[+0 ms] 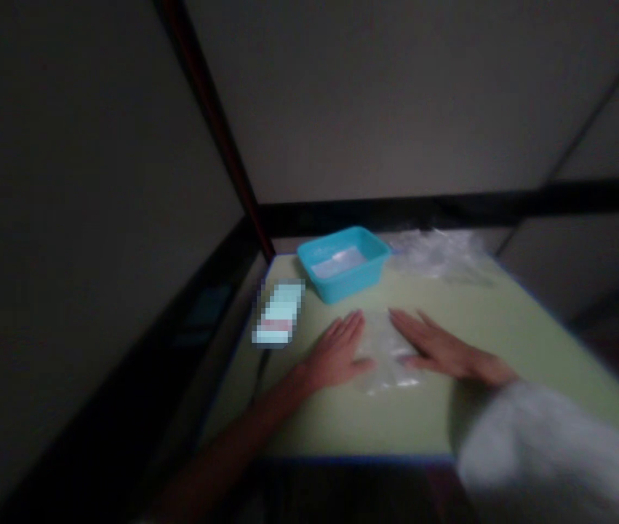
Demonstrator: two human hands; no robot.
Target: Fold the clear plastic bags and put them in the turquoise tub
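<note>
A clear plastic bag (pixel 382 356) lies flat on the pale green table, its lower edge catching the light. On its left side rests my left hand (pixel 339 351), palm down with the fingers stretched out and the thumb over the plastic. My right hand (pixel 434 346) lies across the bag's right side, also flat with fingers extended. Neither hand grips anything. Whether the bag has something thin inside, I cannot tell.
Behind the hands stands a turquoise plastic basket (pixel 353 280) with whitish, shiny contents. Crumpled clear plastic (pixel 440 255) lies at the back right. A lit, pixelated phone-like screen (pixel 279 313) with a dark cable (pixel 260 375) is on the left. Walls border the table's back and left.
</note>
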